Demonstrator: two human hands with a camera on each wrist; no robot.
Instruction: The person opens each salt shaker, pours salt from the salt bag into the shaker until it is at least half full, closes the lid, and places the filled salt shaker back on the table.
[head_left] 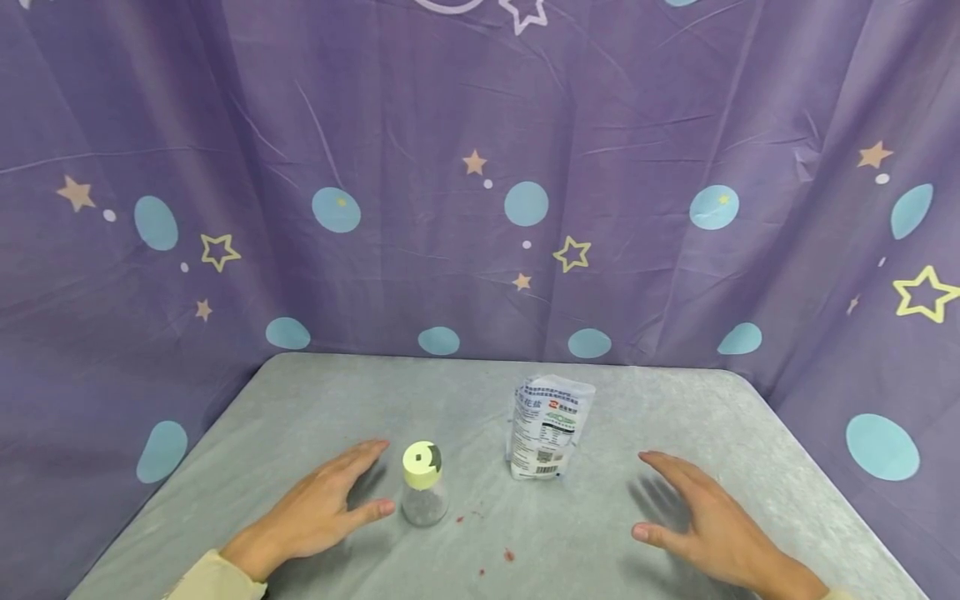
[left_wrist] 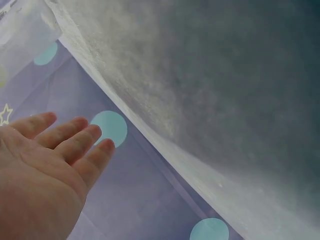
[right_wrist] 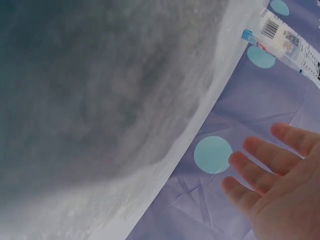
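Note:
A small clear jar (head_left: 425, 505) with a pale yellow-green lid (head_left: 420, 467) stands upright on the table. My left hand (head_left: 318, 507) is just left of it, thumb and fingers spread apart and holding nothing. Part of the clear jar (left_wrist: 27, 37) also shows at the upper left of the left wrist view. Right of the jar and farther back, a white printed salt bag (head_left: 546, 429) stands upright; its barcode end (right_wrist: 285, 37) appears in the right wrist view. Over the right side of the table, my right hand (head_left: 708, 525) has its fingers extended, apart from the bag.
A grey cloth covers the table (head_left: 337, 392). Several small reddish spots (head_left: 509, 555) mark it in front of the jar and bag. Behind the table and along both sides hangs a purple curtain (head_left: 420, 208) with stars and blue dots.

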